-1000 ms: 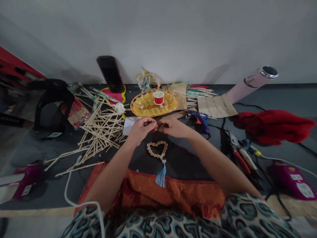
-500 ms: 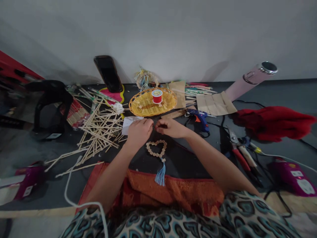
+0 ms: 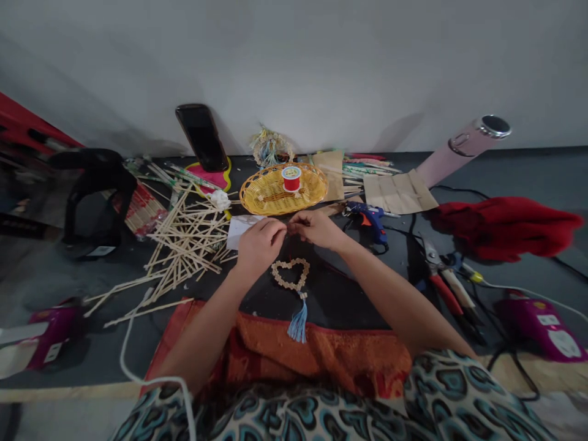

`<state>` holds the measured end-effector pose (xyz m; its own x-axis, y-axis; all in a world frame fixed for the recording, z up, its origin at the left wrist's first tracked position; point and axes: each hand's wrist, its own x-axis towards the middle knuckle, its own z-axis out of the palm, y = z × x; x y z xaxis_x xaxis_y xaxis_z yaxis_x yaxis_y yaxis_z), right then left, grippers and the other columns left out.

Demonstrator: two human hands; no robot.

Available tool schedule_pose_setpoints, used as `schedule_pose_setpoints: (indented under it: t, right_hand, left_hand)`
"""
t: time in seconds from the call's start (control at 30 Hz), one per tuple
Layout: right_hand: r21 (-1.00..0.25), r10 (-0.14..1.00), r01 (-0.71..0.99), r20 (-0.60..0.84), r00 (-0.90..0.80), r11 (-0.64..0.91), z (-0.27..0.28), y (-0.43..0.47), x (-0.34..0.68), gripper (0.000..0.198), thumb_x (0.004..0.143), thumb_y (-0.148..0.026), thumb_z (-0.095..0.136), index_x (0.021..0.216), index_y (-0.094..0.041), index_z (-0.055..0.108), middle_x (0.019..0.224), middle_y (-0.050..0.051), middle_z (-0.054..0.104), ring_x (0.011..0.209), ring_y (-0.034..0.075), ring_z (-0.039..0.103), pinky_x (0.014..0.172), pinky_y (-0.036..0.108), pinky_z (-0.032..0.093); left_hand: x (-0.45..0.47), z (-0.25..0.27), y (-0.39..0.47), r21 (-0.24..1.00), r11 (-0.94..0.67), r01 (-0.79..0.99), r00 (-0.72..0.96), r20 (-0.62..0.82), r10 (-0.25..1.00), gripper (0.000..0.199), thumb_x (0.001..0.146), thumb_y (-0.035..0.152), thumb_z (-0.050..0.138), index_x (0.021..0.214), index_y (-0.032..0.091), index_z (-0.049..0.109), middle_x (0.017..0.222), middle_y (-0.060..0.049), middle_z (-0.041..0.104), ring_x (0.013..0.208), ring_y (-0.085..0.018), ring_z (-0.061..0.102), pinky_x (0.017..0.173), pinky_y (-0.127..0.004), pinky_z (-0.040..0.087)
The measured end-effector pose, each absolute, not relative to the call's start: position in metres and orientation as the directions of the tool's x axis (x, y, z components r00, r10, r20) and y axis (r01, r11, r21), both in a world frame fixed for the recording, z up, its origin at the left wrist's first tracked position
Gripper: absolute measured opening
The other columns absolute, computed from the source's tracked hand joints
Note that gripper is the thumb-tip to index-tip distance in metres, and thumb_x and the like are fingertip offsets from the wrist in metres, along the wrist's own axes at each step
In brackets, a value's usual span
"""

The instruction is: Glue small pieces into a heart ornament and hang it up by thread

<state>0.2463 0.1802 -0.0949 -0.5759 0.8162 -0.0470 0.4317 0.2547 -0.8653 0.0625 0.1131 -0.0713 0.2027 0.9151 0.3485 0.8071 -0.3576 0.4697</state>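
Note:
My left hand (image 3: 261,244) and my right hand (image 3: 316,229) meet above the dark table, fingertips pinched and almost touching. Whatever lies between the fingers is too small to make out. Just below them a heart-shaped ornament (image 3: 281,282) made of small pale pieces rests on the table, with a blue tassel (image 3: 298,323) hanging from its point. Beyond the hands stands an oval yellow wicker basket (image 3: 257,199), which holds a spool of red thread (image 3: 291,180). A white paper piece (image 3: 235,231) lies beside my left hand.
Loose pale sticks (image 3: 188,236) spread out on the left, near a propped phone (image 3: 202,138). To the right are a blue glue gun (image 3: 374,220), folded brown cardboard (image 3: 399,193), red-handled pliers (image 3: 441,288), a red cloth (image 3: 509,228) and a pink flask (image 3: 459,153). An orange cloth (image 3: 321,352) covers the near edge.
My right hand has shifted slightly up and left, closing the gap to my left hand. Its fingers are now pinched closer together. The heart ornament stays in place.

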Motion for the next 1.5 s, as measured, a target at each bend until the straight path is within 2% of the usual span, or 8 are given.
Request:
schedule_pose_setpoints:
  t: [0.1,0.33,0.5,0.6,0.77,1.17,1.4,1.5]
  right_hand:
    - [-0.734,0.840,0.579,-0.022,-0.543,0.355,-0.099,0.181,0.254,0.016,0.085,-0.021,0.052,0.088,-0.016,0.067,0.073,0.001,0.067,0.060,0.010,0.057,0.058,0.021,0.040]
    - [-0.579,0.886,0.725,-0.008,-0.463,0.374,-0.101,0.177,0.261,0.013,0.082,-0.019,0.055,0.080,-0.018,0.068,0.073,0.003,0.068,0.068,0.015,0.057,0.063,0.025,0.035]
    - [-0.509,0.886,0.767,-0.016,-0.463,0.392,-0.100,0.176,0.255,0.017,0.088,-0.025,0.054,0.090,-0.019,0.069,0.080,0.003,0.071,0.070,0.016,0.060,0.062,0.025,0.035]
    - [-0.471,0.878,0.780,-0.023,-0.479,0.413,-0.099,0.175,0.249,0.019,0.090,-0.027,0.052,0.094,-0.020,0.069,0.084,0.004,0.072,0.074,0.016,0.063,0.064,0.025,0.037]
    - [-0.388,0.873,0.814,-0.044,-0.485,0.432,-0.097,0.173,0.239,0.022,0.092,-0.028,0.049,0.096,-0.020,0.070,0.094,0.006,0.074,0.085,0.020,0.066,0.071,0.027,0.041]
    - [-0.250,0.905,0.884,-0.062,-0.422,0.395,-0.092,0.173,0.232,0.030,0.097,-0.032,0.042,0.103,-0.017,0.067,0.096,0.015,0.072,0.086,0.026,0.067,0.073,0.033,0.044]
    - [-0.284,0.887,0.856,-0.036,-0.460,0.432,-0.086,0.164,0.237,0.032,0.095,-0.031,0.046,0.124,-0.021,0.058,0.104,0.012,0.071,0.087,0.025,0.067,0.073,0.031,0.044]
    - [-0.386,0.820,0.759,-0.012,-0.573,0.525,-0.086,0.152,0.246,0.025,0.096,-0.025,0.045,0.112,-0.021,0.063,0.103,0.009,0.070,0.091,0.021,0.065,0.077,0.028,0.044]
  left_hand:
    - [0.056,-0.070,0.102,0.583,-0.328,0.743,0.186,0.290,0.939,0.012,0.089,0.021,0.054,0.093,0.020,0.066,0.100,-0.004,0.071,0.092,-0.018,0.065,0.085,-0.029,0.048]
    - [0.040,-0.072,0.067,0.852,-0.128,0.508,0.214,0.019,0.977,0.005,0.082,0.018,0.060,0.081,0.019,0.065,0.108,-0.005,0.072,0.098,-0.019,0.066,0.088,-0.031,0.047]
    - [0.032,-0.076,0.054,0.968,0.042,0.246,0.276,-0.112,0.955,0.006,0.083,0.021,0.062,0.079,0.017,0.061,0.114,-0.010,0.071,0.099,-0.021,0.067,0.086,-0.032,0.049]
    - [0.029,-0.077,0.051,0.983,0.137,0.124,0.308,-0.169,0.936,0.012,0.084,0.026,0.064,0.079,0.017,0.059,0.107,-0.011,0.073,0.089,-0.019,0.069,0.080,-0.031,0.051]
    - [0.031,-0.077,0.045,0.966,0.142,0.214,0.371,-0.215,0.904,0.015,0.086,0.032,0.064,0.085,0.017,0.064,0.096,-0.009,0.075,0.086,-0.019,0.070,0.076,-0.029,0.052]
    - [0.046,-0.070,0.023,0.946,0.036,0.323,0.514,-0.207,0.832,0.012,0.088,0.027,0.059,0.089,0.021,0.070,0.097,-0.004,0.076,0.090,-0.018,0.070,0.080,-0.028,0.052]
    - [0.043,-0.072,0.023,0.912,0.015,0.410,0.418,-0.202,0.886,0.015,0.089,0.029,0.057,0.094,0.021,0.070,0.093,-0.003,0.074,0.086,-0.016,0.068,0.077,-0.026,0.049]
    - [0.041,-0.073,0.028,0.877,0.025,0.480,0.324,-0.204,0.924,0.016,0.089,0.032,0.057,0.092,0.020,0.068,0.088,-0.002,0.072,0.080,-0.015,0.065,0.073,-0.025,0.048]
